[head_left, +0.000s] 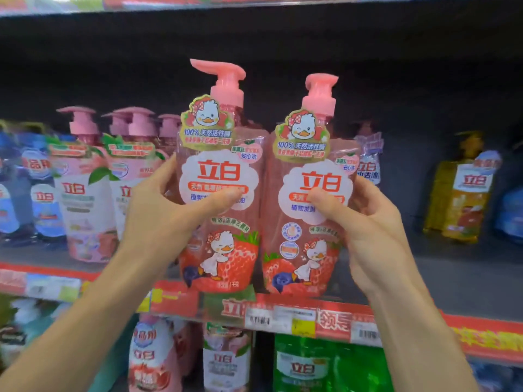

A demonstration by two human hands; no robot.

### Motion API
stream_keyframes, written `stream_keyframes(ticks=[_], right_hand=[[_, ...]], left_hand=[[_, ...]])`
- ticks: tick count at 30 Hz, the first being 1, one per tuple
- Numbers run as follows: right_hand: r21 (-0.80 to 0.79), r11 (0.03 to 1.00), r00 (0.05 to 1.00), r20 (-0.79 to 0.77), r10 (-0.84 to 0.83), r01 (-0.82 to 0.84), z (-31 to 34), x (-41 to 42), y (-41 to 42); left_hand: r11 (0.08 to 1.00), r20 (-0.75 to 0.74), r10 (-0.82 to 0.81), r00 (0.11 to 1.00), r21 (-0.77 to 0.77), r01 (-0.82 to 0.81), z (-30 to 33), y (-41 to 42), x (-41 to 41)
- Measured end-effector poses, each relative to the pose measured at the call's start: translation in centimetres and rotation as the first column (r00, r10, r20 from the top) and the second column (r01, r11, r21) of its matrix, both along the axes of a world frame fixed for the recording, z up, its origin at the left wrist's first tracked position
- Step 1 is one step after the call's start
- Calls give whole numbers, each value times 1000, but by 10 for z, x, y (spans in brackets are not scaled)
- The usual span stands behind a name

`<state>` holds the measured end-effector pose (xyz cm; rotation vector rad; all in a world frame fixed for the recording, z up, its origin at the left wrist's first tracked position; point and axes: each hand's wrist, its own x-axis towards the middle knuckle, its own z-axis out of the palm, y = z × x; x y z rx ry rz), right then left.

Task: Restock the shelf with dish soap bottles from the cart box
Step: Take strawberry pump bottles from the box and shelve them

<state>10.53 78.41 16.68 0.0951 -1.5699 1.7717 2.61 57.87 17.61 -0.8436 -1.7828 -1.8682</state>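
Two pink pump bottles of dish soap with duck and strawberry labels stand upright side by side in front of the shelf [467, 284]. My left hand [169, 213] grips the left bottle [223, 154] around its middle, thumb across the label. My right hand [370, 224] grips the right bottle [311, 165] the same way. The two bottles touch each other. Their bases hover at the level of the shelf's front edge, over the price strip [283, 315]. The cart box is out of view.
Pink-and-white soap bottles [85, 193] stand on the shelf at the left, blue ones beyond them. A yellow bottle [461, 193] stands at the right, a pale bottle behind the right one. Dark open shelf space lies between. More bottles fill the shelf below.
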Motion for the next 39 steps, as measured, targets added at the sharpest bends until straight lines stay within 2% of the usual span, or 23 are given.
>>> stream_keyframes(ticks=[9,14,19,28,32,39], right_hand=[[25,991,991,7,-130,130,-12,-33,-7],[45,982,983,-6,-184,184,-13,-37,-4],[56,970,971,23,-237,235,-20,-40,-2],[105,971,972,72,-223,215,-18,-36,2],[116,973,973,91,-211,200,-16,-35,4],[238,947,961,117,-250,217,-13,-26,5]], left_hand=[[991,-60,-131,990,-10,131,-15,5,-63],[970,-40,-245,969,-18,244,-23,15,-80],[961,-15,-277,961,-23,277,-37,20,-95],[964,-37,-254,966,-88,250,-35,13,-94],[975,-41,-216,976,-54,213,-40,18,-87],[986,-51,-115,992,-130,108,-42,25,-82]])
